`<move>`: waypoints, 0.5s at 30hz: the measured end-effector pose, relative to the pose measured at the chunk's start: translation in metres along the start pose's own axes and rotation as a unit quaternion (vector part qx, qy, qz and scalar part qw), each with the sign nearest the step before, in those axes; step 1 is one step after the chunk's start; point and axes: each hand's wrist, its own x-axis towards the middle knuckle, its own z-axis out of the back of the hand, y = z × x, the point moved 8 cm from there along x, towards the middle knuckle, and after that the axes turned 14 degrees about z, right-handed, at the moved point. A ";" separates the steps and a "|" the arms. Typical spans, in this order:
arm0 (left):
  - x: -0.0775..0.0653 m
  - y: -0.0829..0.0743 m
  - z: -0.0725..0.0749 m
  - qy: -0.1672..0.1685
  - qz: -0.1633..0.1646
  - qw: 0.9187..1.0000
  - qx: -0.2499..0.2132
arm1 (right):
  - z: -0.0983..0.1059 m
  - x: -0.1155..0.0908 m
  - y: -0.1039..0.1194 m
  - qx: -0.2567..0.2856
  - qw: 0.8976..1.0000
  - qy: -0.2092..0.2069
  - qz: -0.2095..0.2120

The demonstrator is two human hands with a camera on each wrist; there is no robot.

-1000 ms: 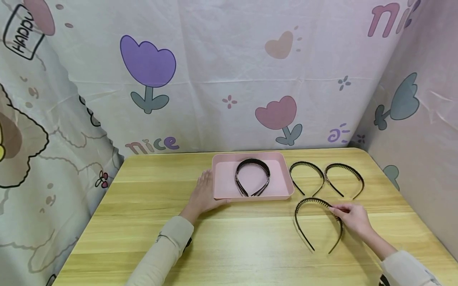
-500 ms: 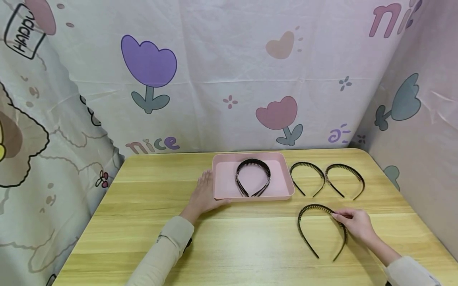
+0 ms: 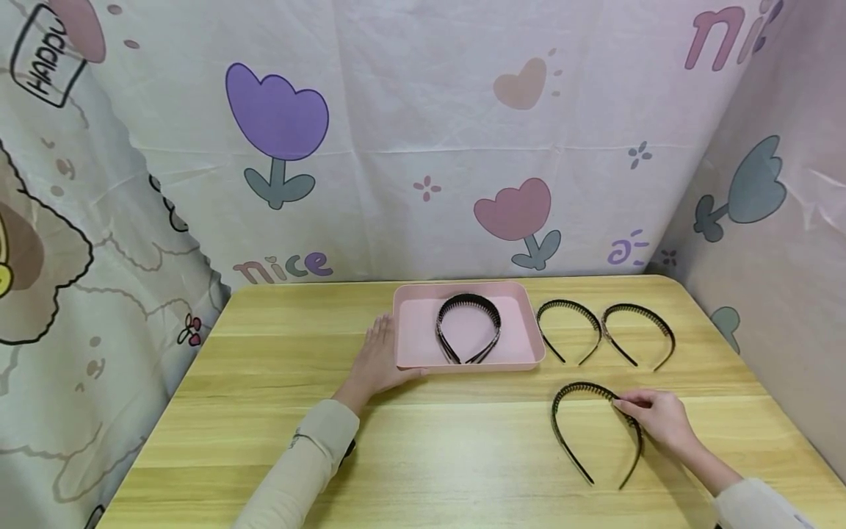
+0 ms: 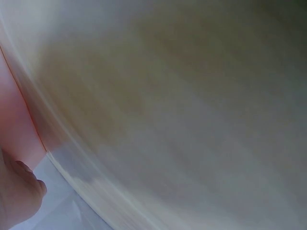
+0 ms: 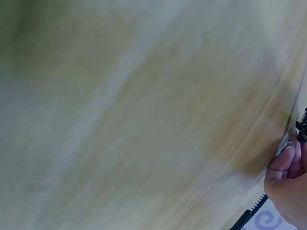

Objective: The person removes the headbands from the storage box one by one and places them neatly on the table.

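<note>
My right hand (image 3: pixel 657 420) pinches a black toothed headband (image 3: pixel 570 441) by the right side of its arch, with the two ends pointing toward me. In the right wrist view the thumb and fingers (image 5: pixel 283 167) show at the right edge, by a dark beaded-looking piece of the headband (image 5: pixel 302 129). My left hand (image 3: pixel 380 360) rests against the left side of a pink tray (image 3: pixel 416 330), fingers straight and thumb along its front edge. Inside the tray lie black headbands (image 3: pixel 468 300) stacked together. In the left wrist view, part of the hand (image 4: pixel 21 191) appears beside the pink tray wall (image 4: pixel 14 115).
Two more black headbands lie right of the tray, one headband (image 3: pixel 568 303) close to its edge and another headband (image 3: pixel 637 307) farther right. Everything stands on a wood-grain table (image 3: pixel 463 455). A printed cloth (image 3: pixel 396 132) hangs behind and along the sides.
My right hand has drawn its headband slightly toward me and to the right, slowing in the last half second. The left hand and the tray have stayed in place.
</note>
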 end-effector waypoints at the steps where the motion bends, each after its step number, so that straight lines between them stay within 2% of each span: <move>1: 0.000 0.000 0.000 -0.001 -0.001 1.000 0.000 | 0.000 0.000 0.001 -0.002 1.000 -0.003 0.002; 15: 0.002 0.001 -0.002 -0.006 -0.001 1.000 -0.008 | 0.000 -0.002 0.005 -0.008 0.999 -0.021 0.024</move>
